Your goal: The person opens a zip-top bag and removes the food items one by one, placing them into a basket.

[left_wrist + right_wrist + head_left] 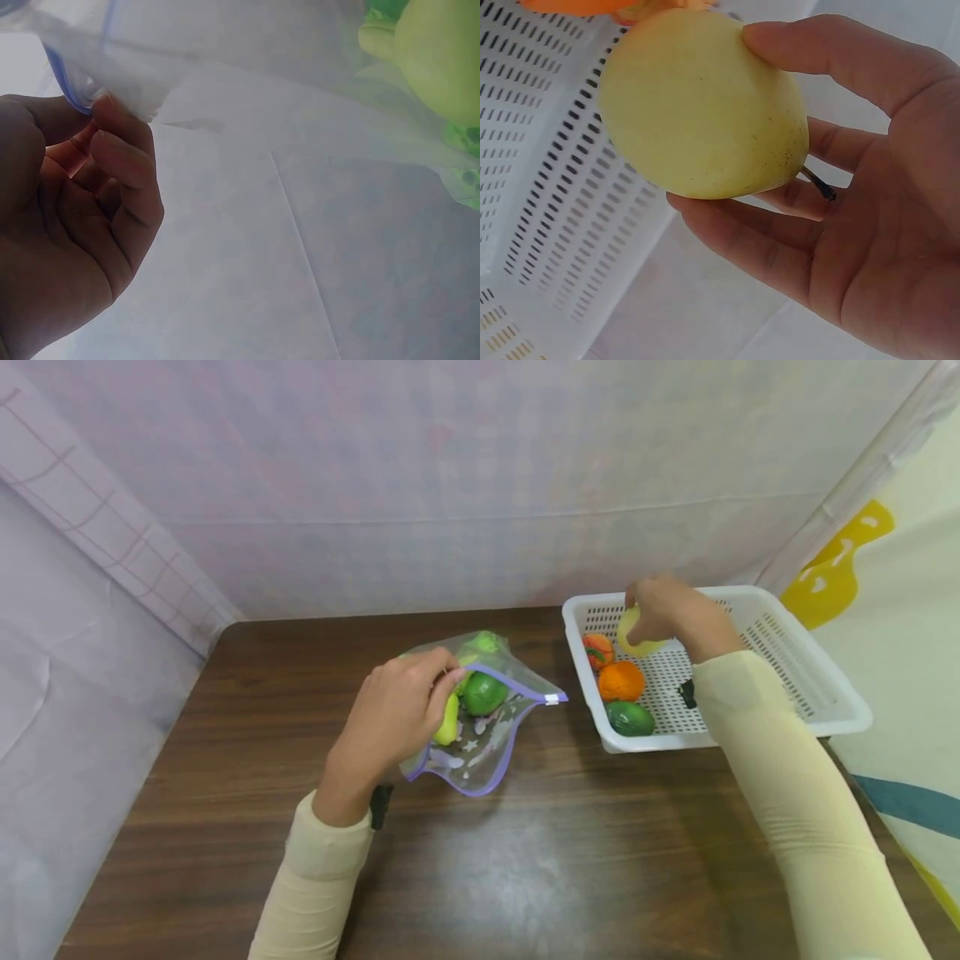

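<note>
My left hand point(397, 706) pinches the purple-edged rim of a clear zip bag point(491, 768) between thumb and finger, also plain in the left wrist view. The bag's mouth gapes; inside lie a round green fruit point(483, 693), a yellow-green piece point(447, 722) and a bright green piece point(487, 642). Over the left part of a white basket point(832, 714), my right hand point(671, 614) holds a yellow pear point(701, 109) between thumb and fingers. Its dark stem points toward the palm in the right wrist view.
In the basket's left side lie a red-orange piece point(597, 650), an orange point(621, 681) and a dark green oval fruit point(630, 718). Basket and bag stand on a brown wooden table point(225, 827). A pale cloth wall point(450, 485) hangs behind.
</note>
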Motion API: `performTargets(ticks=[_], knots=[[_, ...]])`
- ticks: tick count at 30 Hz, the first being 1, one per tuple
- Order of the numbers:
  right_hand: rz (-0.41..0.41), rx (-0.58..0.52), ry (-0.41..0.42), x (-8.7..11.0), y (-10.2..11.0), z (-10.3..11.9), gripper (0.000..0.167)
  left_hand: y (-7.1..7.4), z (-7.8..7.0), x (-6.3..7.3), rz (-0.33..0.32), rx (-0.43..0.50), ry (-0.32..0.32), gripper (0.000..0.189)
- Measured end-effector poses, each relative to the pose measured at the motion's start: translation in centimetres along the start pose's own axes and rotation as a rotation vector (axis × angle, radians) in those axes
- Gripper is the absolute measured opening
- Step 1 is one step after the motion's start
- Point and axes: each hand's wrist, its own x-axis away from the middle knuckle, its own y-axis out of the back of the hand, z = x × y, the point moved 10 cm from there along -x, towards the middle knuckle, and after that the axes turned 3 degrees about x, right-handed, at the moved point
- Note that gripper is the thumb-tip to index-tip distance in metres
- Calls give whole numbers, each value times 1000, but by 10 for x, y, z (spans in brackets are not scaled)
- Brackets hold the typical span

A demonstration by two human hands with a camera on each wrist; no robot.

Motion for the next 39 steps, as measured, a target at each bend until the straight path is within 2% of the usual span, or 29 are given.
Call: performTargets(ticks=[12, 20, 31, 39], knots=[[99, 0, -54, -10, -28, -10, 63, -1, 1, -1, 10, 0, 19, 19], [126, 14, -42, -14, -37, -15, 61, -2, 1, 0, 6, 1, 15, 19], [139, -7, -65, -14, -46, -17, 63, -2, 0, 0, 12, 5, 17, 20], [130, -13, -75, -19, -51, -22, 57, -2, -1, 0, 13, 8, 15, 20]])
